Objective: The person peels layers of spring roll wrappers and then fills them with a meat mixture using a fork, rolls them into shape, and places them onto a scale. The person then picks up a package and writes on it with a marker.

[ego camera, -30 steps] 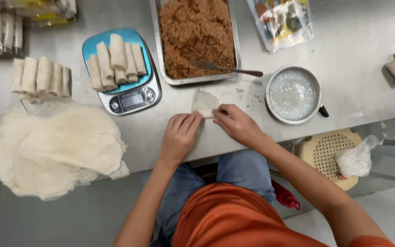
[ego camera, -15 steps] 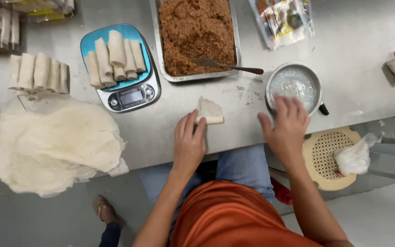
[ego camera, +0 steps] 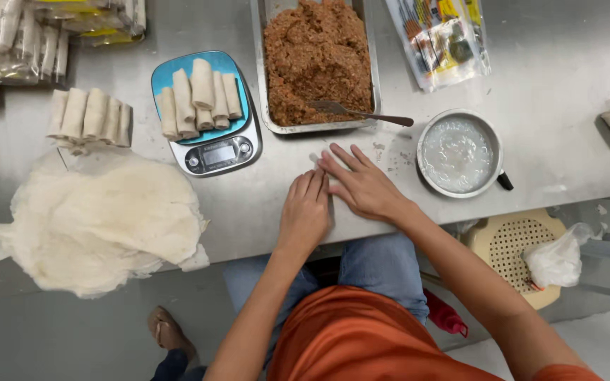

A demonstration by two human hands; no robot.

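The roll (ego camera: 317, 164) lies on the worktop (ego camera: 248, 204) just below the tray of brown filling (ego camera: 315, 60), almost hidden under your hands. Your left hand (ego camera: 305, 212) and right hand (ego camera: 361, 185) lie flat on it, side by side and touching. The scale (ego camera: 206, 113) with finished rolls sits to the left, the bowl of paste (ego camera: 458, 153) to the right.

Probably a commercial food-prep kitchen: a stainless steel worktable (ego camera: 531, 77), a blue digital kitchen scale (ego camera: 210, 148) and a metal tray of brown filling (ego camera: 315, 60).
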